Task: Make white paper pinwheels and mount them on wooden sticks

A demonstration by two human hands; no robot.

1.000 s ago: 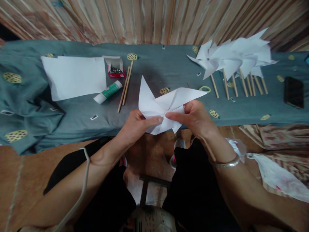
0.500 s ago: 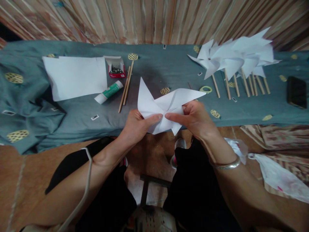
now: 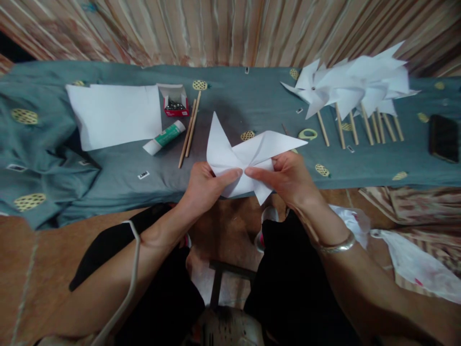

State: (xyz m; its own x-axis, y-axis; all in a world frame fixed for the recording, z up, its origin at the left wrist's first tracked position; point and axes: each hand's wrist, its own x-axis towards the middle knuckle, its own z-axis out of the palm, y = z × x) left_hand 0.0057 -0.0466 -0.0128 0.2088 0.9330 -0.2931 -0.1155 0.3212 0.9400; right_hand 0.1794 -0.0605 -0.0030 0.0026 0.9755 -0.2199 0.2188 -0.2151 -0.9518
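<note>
A white paper pinwheel [image 3: 252,149] without a stick is held between both hands over the front edge of the table. My left hand [image 3: 207,185] grips its left side, thumb pressed near the centre. From the right, my right hand [image 3: 293,178] pinches it, the thumb tip almost meeting the left one at the middle. Fingers under the paper are hidden. Beyond it on the left lie two wooden sticks [image 3: 190,129], a glue stick [image 3: 164,137] and a red and white box [image 3: 174,100] of small metal pieces.
White paper sheets [image 3: 117,117] lie at the left on the green cloth [image 3: 245,101]. Several finished pinwheels on sticks [image 3: 363,86] rest at the back right. Scissors with pale green handles [image 3: 307,134] lie behind my right hand. A dark phone [image 3: 443,138] is at the far right.
My thumbs stay pressed at the pinwheel's centre, with the right one shifted slightly left. The lower paper point dips a little. The view has moved slightly.
</note>
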